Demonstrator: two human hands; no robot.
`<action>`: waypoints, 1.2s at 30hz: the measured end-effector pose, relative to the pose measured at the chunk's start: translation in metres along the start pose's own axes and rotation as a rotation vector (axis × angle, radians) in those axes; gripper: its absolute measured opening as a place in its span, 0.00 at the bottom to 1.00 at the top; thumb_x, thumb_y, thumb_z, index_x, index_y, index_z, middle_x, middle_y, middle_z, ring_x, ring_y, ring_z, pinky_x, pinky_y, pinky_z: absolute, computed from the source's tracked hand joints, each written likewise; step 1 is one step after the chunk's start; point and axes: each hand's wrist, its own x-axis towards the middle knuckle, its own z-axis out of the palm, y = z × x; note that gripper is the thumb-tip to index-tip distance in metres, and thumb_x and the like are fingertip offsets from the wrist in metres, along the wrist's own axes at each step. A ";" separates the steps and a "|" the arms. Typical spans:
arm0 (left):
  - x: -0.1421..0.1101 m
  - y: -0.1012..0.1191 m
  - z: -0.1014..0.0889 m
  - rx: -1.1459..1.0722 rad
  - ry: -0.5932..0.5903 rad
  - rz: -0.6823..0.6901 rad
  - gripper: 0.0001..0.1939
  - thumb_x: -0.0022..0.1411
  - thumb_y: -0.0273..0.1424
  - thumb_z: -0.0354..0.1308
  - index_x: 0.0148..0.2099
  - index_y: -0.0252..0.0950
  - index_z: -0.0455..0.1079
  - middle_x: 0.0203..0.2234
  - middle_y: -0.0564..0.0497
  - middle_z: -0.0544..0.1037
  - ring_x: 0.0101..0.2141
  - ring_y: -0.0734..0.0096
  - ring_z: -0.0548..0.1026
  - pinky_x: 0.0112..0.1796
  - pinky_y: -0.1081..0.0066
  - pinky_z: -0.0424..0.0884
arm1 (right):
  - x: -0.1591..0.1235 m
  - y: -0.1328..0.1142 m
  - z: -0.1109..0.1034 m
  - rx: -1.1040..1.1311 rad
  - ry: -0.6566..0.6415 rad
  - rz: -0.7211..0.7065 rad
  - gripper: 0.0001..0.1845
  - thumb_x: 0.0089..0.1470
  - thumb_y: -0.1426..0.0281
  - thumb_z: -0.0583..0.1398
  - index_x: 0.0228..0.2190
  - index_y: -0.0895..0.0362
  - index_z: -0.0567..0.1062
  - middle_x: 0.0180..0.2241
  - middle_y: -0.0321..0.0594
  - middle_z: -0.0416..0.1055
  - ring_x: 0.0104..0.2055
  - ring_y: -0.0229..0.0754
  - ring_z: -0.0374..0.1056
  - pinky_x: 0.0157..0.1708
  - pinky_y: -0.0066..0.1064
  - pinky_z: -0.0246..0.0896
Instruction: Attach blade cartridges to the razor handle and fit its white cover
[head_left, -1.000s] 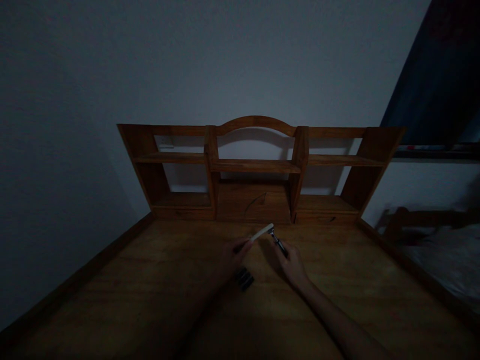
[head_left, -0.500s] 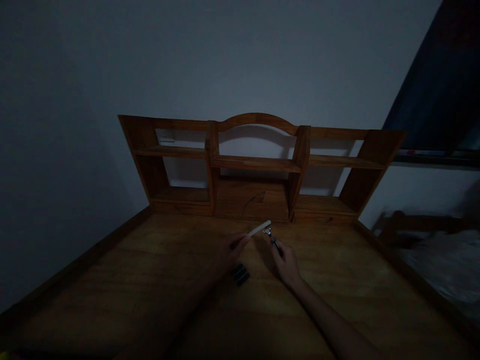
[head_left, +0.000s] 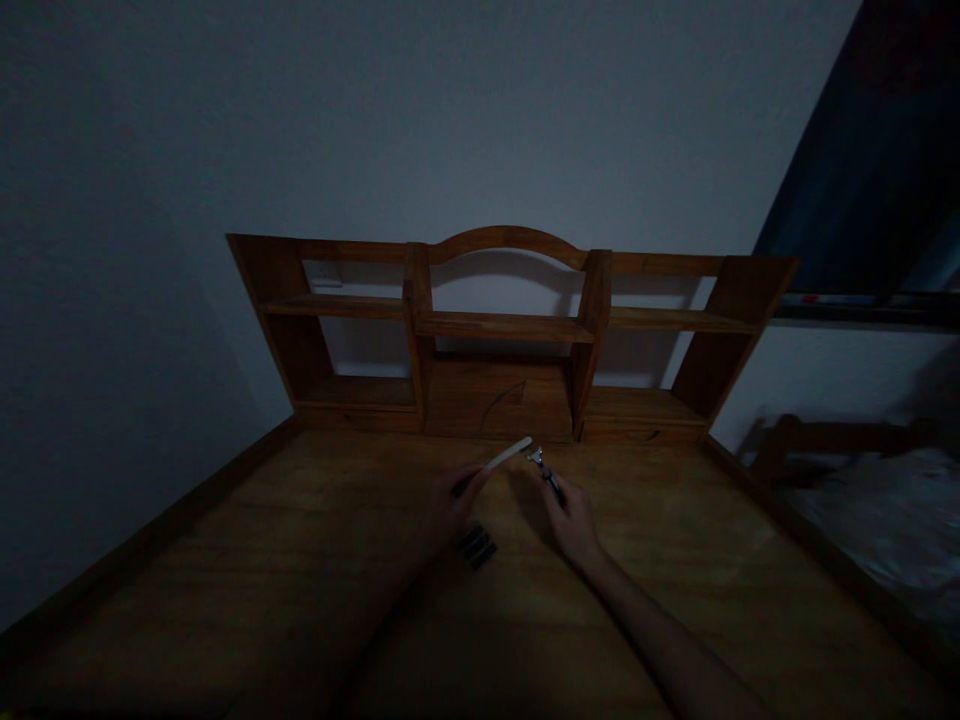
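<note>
In a dim room, two bare hands meet over a wooden tabletop [head_left: 690, 530], in front of a wooden shelf [head_left: 502, 327] against a pale wall [head_left: 480, 120]. The left hand [head_left: 452, 500] is closed on one end of a thin, pale strip [head_left: 508, 455], which slants up and to the right. The right hand [head_left: 572, 522] is closed around the dark handle of what looks like a razor [head_left: 553, 486], its silver head pointing up toward the strip's free tip. Tip and head are very near each other, with a small gap seeming to part them. Just beside the left hand, a small, dark, ridged block [head_left: 477, 546] lies on the tabletop. The likeliest trouble is a slip: the strip is held only at its end, so a hard push on its tip could bend it or twist it out of the fingers. If the head carries a blade, too dark to tell, a skid could nick the left hand. A low sleeve or wrist might also nudge the block. Compared with a second ago, when tip and head appear to meet, the razor now sits slightly apart, to the right of the tip; the block still lies by the left hand, and the view has shifted a little.
</note>
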 end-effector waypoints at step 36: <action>0.001 -0.008 0.000 0.038 -0.041 0.058 0.18 0.62 0.43 0.53 0.43 0.37 0.76 0.40 0.47 0.80 0.41 0.60 0.76 0.44 0.63 0.71 | 0.001 0.003 -0.002 -0.046 -0.001 -0.011 0.19 0.60 0.61 0.51 0.34 0.61 0.76 0.26 0.40 0.73 0.27 0.40 0.66 0.28 0.27 0.56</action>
